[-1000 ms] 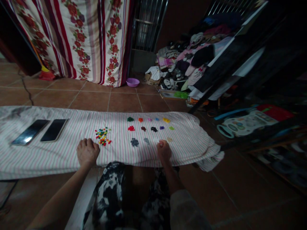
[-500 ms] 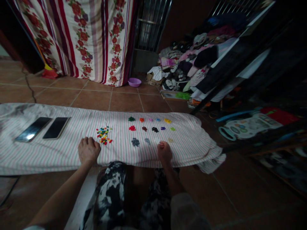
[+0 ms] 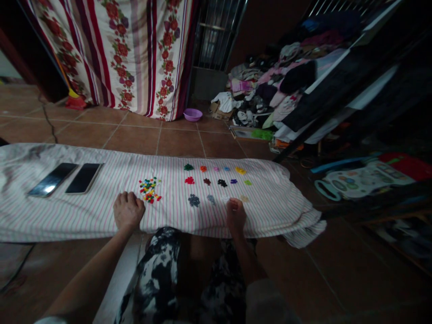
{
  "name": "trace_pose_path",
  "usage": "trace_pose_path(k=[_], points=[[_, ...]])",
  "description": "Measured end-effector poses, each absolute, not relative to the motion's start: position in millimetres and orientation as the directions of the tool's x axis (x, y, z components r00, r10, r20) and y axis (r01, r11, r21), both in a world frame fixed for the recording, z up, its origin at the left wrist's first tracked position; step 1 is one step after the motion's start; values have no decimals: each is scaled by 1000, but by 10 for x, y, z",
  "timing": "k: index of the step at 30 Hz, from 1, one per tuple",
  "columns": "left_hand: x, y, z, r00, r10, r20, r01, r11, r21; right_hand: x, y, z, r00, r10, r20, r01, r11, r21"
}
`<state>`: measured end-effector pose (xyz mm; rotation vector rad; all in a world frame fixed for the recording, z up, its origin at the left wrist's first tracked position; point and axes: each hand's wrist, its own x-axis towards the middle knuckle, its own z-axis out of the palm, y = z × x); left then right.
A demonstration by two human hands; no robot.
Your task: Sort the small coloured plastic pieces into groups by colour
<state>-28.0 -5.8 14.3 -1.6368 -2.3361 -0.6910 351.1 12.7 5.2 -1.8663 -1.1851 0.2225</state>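
White striped cloth (image 3: 172, 180), multicoloured pieces (image 3: 150, 197), tiled floor (image 3: 140, 135), left grip (image 3: 128, 210) and right grip (image 3: 236, 214) both unclear

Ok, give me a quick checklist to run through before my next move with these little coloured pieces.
1. Mixed pile apart from the red pile: ok, bare striped cloth between them.
2. Dark grey pile and lighter grey pile separate: ok, a gap shows.
3. Right hand clear of the white pile: not ok, its fingers are right at it.
4. Right hand empty: cannot tell, the curled fingers hide what may be between them.
5. Left hand off the cloth: not ok, it rests there beside the mixed pile.
6. Both phones away from the pieces: ok, they lie farther left.
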Motion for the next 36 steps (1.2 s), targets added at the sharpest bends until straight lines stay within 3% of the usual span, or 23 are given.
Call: trace_pose_path(k=[5, 10, 16, 25, 36], points=[[-277, -60, 147, -375, 831, 411, 917, 267, 297, 2970, 139, 180, 267, 890, 370, 673, 103, -732], [-281, -61, 145, -377, 839, 393, 917, 279, 285, 2257, 197, 314, -96, 957, 275, 626, 273, -731], [-283, -55, 144, -366, 833, 414, 924, 271, 271, 1628, 370, 339, -398, 898, 188, 636, 418, -649], [-273, -50, 137, -360, 821, 443, 927, 262, 268, 1224, 640, 429, -438, 898, 45, 747, 391, -538], [-270, -59, 148, -370, 831, 416, 920, 263, 292, 1089, 639, 434, -397, 918, -2, 809, 349, -473]])
